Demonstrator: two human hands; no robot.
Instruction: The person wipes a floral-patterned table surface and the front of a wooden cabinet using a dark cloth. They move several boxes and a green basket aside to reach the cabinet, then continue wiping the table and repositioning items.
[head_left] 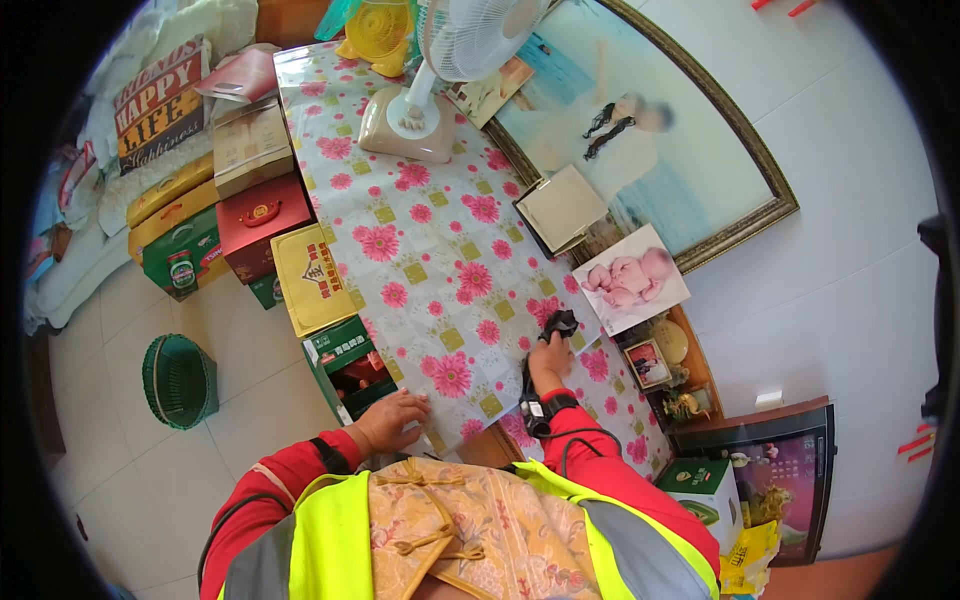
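A table under a white cloth (420, 270) with pink flowers and green squares lies before me. My left hand (393, 420) rests at the near left corner, fingers stretched over the cloth's edge, holding nothing. My right hand (549, 362) is closed on a small black object (560, 324) near the right side of the cloth; its exact kind is not clear. Black bands with a small device (535, 412) and cables are around my right wrist. A black band (331, 456) circles my left wrist.
A white fan (410, 125) stands at the table's far end. Picture frames, including a large one (770, 205), lean along the right wall. Cartons such as a yellow box (312, 280) line the left side. A green basket (180, 382) sits on the tiled floor; a screen (785, 490) is lower right.
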